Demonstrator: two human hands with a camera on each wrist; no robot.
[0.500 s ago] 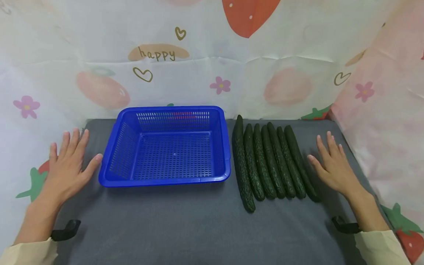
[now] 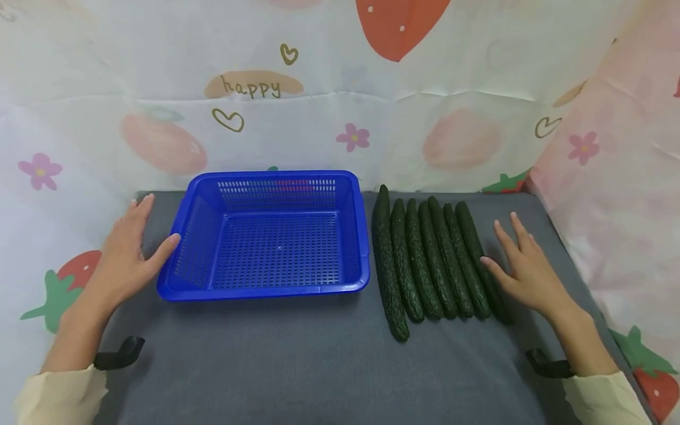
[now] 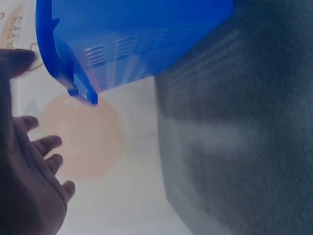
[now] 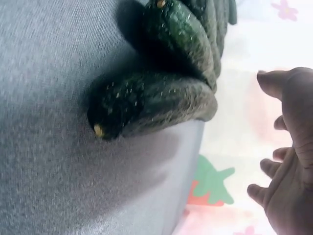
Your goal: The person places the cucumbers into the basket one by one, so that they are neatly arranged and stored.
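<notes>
A blue plastic basket (image 2: pixel 265 290) with slotted walls stands on the grey cloth, nothing inside it. My left hand (image 2: pixel 124 257) is at the basket's left side, fingers extended, its thumb tip over or by the rim; in the left wrist view that hand (image 3: pixel 29 166) appears apart from the basket (image 3: pixel 132 39). Right of the basket lies a row of several dark green cucumbers (image 2: pixel 431 260), side by side. My right hand (image 2: pixel 533 277) hovers beside the rightmost cucumber (image 2: pixel 480 260) with its fingers spread, holding nothing. The right wrist view shows a gap between this hand (image 4: pixel 298 142) and the nearest cucumber (image 4: pixel 151 105).
Grey cloth (image 2: pixel 276 366) covers the table in front of the basket and cucumbers. A white printed curtain (image 2: pixel 393 77) hangs behind the table, and a pinkish one (image 2: pixel 627 195) borders the right side. Black straps (image 2: pixel 121 354) sit at both wrists.
My left hand has moved right and turned, bringing its thumb to the basket's rim. The right hand has shifted slightly left toward the cucumbers. Basket and cucumbers stay in place.
</notes>
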